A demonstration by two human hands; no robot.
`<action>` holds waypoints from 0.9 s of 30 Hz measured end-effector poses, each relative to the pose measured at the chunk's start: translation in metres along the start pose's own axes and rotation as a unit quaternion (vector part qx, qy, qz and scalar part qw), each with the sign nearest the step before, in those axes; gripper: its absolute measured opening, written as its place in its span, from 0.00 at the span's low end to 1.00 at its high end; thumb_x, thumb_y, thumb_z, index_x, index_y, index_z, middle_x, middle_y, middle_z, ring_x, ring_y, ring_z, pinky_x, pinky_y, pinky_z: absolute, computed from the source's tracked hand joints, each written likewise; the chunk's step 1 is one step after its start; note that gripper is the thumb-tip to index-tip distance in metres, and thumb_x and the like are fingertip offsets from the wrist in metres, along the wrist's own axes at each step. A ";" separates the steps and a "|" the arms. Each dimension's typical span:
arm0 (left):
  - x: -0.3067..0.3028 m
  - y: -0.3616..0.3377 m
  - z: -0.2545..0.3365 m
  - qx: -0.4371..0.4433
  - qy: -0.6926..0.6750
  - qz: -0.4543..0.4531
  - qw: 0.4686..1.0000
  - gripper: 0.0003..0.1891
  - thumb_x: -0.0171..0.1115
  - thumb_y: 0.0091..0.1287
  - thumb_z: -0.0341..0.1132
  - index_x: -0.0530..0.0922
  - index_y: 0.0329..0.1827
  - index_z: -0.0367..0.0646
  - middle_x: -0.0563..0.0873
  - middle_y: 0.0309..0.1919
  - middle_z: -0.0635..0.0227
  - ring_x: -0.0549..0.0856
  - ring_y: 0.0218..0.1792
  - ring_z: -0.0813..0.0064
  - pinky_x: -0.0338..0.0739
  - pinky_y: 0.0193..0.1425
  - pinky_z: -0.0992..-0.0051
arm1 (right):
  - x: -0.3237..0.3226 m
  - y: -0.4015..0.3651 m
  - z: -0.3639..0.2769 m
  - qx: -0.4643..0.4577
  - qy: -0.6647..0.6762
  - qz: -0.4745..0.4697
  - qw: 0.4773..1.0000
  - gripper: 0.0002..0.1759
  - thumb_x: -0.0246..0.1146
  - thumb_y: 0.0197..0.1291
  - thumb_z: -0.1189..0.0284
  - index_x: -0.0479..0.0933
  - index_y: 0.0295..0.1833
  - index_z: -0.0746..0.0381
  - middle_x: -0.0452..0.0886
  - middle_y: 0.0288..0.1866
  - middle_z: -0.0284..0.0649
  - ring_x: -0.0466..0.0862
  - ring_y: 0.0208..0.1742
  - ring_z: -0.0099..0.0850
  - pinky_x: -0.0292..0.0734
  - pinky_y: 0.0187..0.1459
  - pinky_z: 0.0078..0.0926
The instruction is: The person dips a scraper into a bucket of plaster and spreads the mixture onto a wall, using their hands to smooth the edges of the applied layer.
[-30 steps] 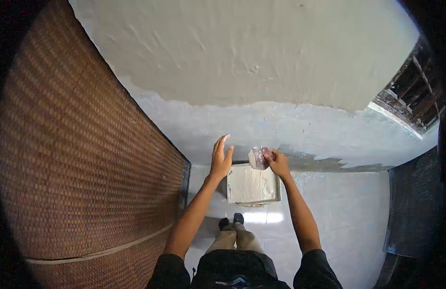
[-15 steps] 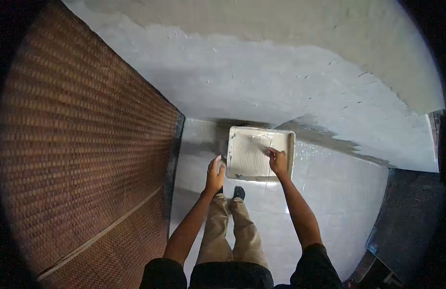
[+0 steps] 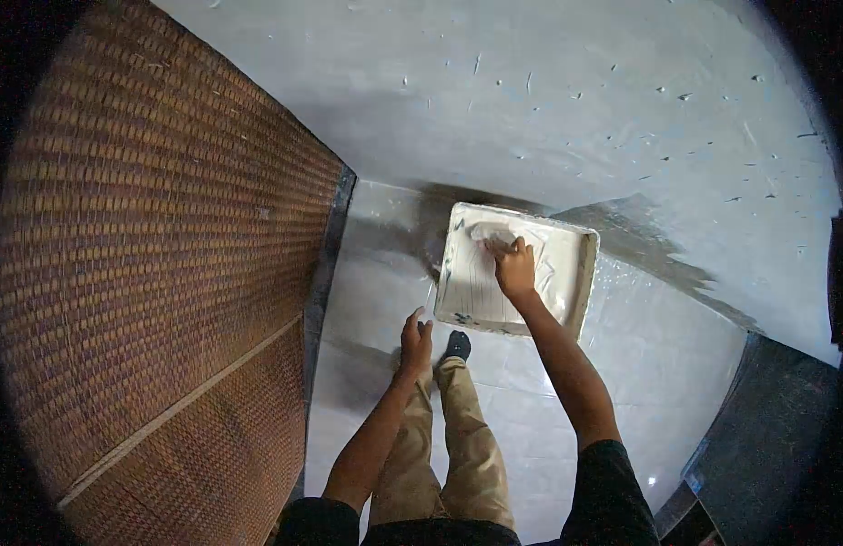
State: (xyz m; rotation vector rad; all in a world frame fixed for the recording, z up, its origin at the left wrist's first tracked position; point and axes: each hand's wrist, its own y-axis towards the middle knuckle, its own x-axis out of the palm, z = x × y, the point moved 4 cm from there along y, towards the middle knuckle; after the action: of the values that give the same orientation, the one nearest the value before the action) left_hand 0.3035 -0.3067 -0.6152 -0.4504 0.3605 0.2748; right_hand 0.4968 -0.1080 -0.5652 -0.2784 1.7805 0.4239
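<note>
My right hand [image 3: 515, 268] reaches over a shallow rectangular tray [image 3: 587, 282] and grips a paint-smeared tool [image 3: 496, 238], its working end blurred in the wet off-white paint [image 3: 467, 282]. Streaks and ridges run through the paint, thickest near the far left corner. Just left of the tray's near corner is my left hand [image 3: 416, 341], thumb and fingers closed around a small whitish thing [image 3: 424, 316] whose kind I cannot make out. Most of that thing is hidden by the fingers.
A wall [image 3: 440, 100] spotted with paint drips rises behind the tray. Along the left stands a woven brown panel [image 3: 185, 237]. The tray sits on a pale tiled floor [image 3: 622, 391], close ahead of a dark-covered foot [image 3: 457, 346]. A dark panel [image 3: 767, 428] is at the right.
My right hand has moved with its tool deeper into the tray, toward the far left corner, and the paint there is newly smeared. The view has shifted; my left hand stays beside the tray.
</note>
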 end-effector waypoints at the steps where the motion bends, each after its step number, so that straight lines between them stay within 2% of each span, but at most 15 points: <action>1: 0.001 0.001 -0.006 0.019 -0.010 0.013 1.000 0.21 0.57 0.70 0.35 0.72 0.63 0.36 0.79 0.57 0.47 0.78 0.59 0.50 0.70 0.64 0.61 | -0.001 -0.012 -0.004 -0.049 -0.010 0.000 0.999 0.19 0.60 0.55 0.75 0.85 0.51 0.50 0.86 0.43 0.35 0.76 0.43 0.38 0.70 0.43 0.37; 2: 0.002 0.002 -0.010 0.039 -0.019 0.026 0.999 0.21 0.57 0.70 0.35 0.72 0.63 0.36 0.79 0.57 0.47 0.78 0.59 0.50 0.70 0.64 0.60 | -0.003 -0.025 -0.009 -0.099 -0.019 0.001 0.995 0.20 0.60 0.54 0.75 0.85 0.52 0.50 0.86 0.47 0.33 0.75 0.44 0.37 0.69 0.43 0.36; 3: 0.000 0.001 -0.006 0.036 -0.020 0.027 0.999 0.21 0.57 0.70 0.35 0.72 0.63 0.36 0.79 0.57 0.47 0.78 0.59 0.50 0.70 0.64 0.60 | -0.006 -0.039 -0.012 -0.101 -0.019 -0.002 0.995 0.20 0.60 0.54 0.75 0.85 0.52 0.50 0.86 0.47 0.33 0.75 0.44 0.37 0.69 0.43 0.36; 6: 0.000 0.001 0.000 0.024 0.002 0.028 0.999 0.20 0.57 0.70 0.35 0.72 0.63 0.37 0.79 0.57 0.47 0.77 0.59 0.49 0.69 0.64 0.59 | -0.011 -0.083 -0.022 -0.150 0.050 -0.096 0.983 0.22 0.61 0.52 0.76 0.83 0.55 0.52 0.85 0.55 0.30 0.73 0.43 0.33 0.67 0.41 0.35; 12: -0.002 0.002 0.012 0.044 0.014 0.038 0.998 0.21 0.57 0.70 0.37 0.73 0.63 0.38 0.81 0.56 0.49 0.78 0.57 0.48 0.70 0.62 0.58 | -0.035 -0.121 -0.036 -0.158 0.143 -0.121 0.969 0.20 0.61 0.54 0.76 0.84 0.52 0.51 0.87 0.50 0.30 0.73 0.39 0.33 0.67 0.41 0.35; 14: 0.000 0.002 0.006 -0.017 0.009 -0.019 1.000 0.21 0.52 0.74 0.39 0.70 0.66 0.38 0.75 0.64 0.52 0.72 0.67 0.56 0.63 0.72 0.64 | -0.033 -0.119 -0.035 -0.134 0.146 -0.158 0.967 0.18 0.60 0.55 0.77 0.84 0.51 0.52 0.88 0.44 0.34 0.73 0.37 0.33 0.67 0.41 0.35; 15: 0.001 0.003 0.005 -0.018 0.010 -0.021 1.000 0.21 0.52 0.74 0.39 0.70 0.66 0.38 0.75 0.64 0.52 0.72 0.67 0.56 0.63 0.72 0.64 | -0.032 -0.116 -0.034 -0.132 0.146 -0.159 0.967 0.18 0.60 0.55 0.77 0.84 0.51 0.52 0.88 0.44 0.34 0.73 0.37 0.33 0.67 0.41 0.35; 17: -0.001 0.005 0.008 0.033 0.004 0.029 0.999 0.20 0.57 0.70 0.37 0.73 0.63 0.39 0.80 0.57 0.50 0.78 0.58 0.49 0.69 0.63 0.58 | -0.027 -0.104 -0.028 -0.105 0.152 -0.170 0.968 0.18 0.60 0.56 0.79 0.84 0.50 0.53 0.87 0.40 0.39 0.73 0.36 0.38 0.68 0.42 0.37; 18: -0.001 0.006 0.008 0.033 0.004 0.029 0.999 0.20 0.57 0.70 0.37 0.73 0.63 0.39 0.80 0.57 0.50 0.78 0.58 0.49 0.69 0.63 0.58 | -0.026 -0.097 -0.025 -0.105 0.152 -0.169 0.968 0.18 0.60 0.56 0.79 0.84 0.50 0.53 0.87 0.40 0.39 0.73 0.36 0.38 0.68 0.42 0.37; 20: -0.006 0.006 0.011 0.039 0.000 0.024 0.999 0.20 0.57 0.70 0.37 0.72 0.64 0.40 0.79 0.59 0.49 0.77 0.61 0.50 0.68 0.66 0.59 | -0.021 -0.085 -0.014 -0.021 0.228 -0.207 0.951 0.17 0.60 0.56 0.79 0.84 0.50 0.55 0.86 0.41 0.44 0.73 0.34 0.44 0.69 0.42 0.41; 21: -0.009 0.006 0.014 0.039 0.001 0.025 0.999 0.20 0.57 0.70 0.37 0.72 0.64 0.40 0.79 0.59 0.49 0.77 0.61 0.50 0.68 0.66 0.59 | -0.015 -0.082 -0.009 -0.025 0.192 -0.163 0.967 0.18 0.63 0.52 0.77 0.85 0.49 0.52 0.87 0.36 0.41 0.75 0.31 0.47 0.75 0.38 0.43; 23: -0.011 0.003 0.014 -0.001 -0.001 -0.009 1.000 0.22 0.54 0.74 0.39 0.70 0.67 0.39 0.75 0.65 0.52 0.73 0.66 0.56 0.64 0.71 0.62 | -0.013 -0.078 -0.002 -0.027 0.223 -0.150 0.963 0.18 0.64 0.51 0.78 0.86 0.48 0.52 0.88 0.38 0.40 0.77 0.32 0.47 0.76 0.39 0.41; 24: -0.013 0.003 0.014 -0.001 -0.001 -0.008 1.000 0.22 0.54 0.74 0.39 0.70 0.67 0.39 0.75 0.65 0.52 0.73 0.66 0.56 0.64 0.71 0.62 | -0.014 -0.075 -0.001 -0.029 0.253 -0.137 0.957 0.19 0.64 0.50 0.79 0.86 0.48 0.52 0.88 0.39 0.39 0.78 0.33 0.47 0.77 0.40 0.40; 25: -0.015 0.004 0.014 0.000 -0.011 -0.004 1.000 0.21 0.54 0.73 0.37 0.71 0.66 0.39 0.75 0.63 0.51 0.73 0.66 0.53 0.65 0.70 0.61 | -0.011 -0.074 0.002 -0.001 0.254 -0.171 0.952 0.20 0.64 0.48 0.81 0.86 0.47 0.52 0.88 0.41 0.38 0.80 0.33 0.46 0.77 0.45 0.38; 27: -0.019 0.003 0.019 0.002 -0.023 0.001 1.000 0.20 0.54 0.72 0.35 0.71 0.65 0.40 0.76 0.62 0.50 0.73 0.65 0.51 0.66 0.69 0.60 | -0.018 -0.072 0.002 0.006 0.263 -0.172 0.949 0.20 0.64 0.48 0.81 0.86 0.47 0.52 0.88 0.41 0.38 0.80 0.33 0.45 0.76 0.46 0.37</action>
State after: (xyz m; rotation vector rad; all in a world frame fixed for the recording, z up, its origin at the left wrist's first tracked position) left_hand 0.2906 -0.2987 -0.5931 -0.4397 0.3170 0.2855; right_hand 0.5326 -0.1726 -0.5578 -0.7350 2.1963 0.0870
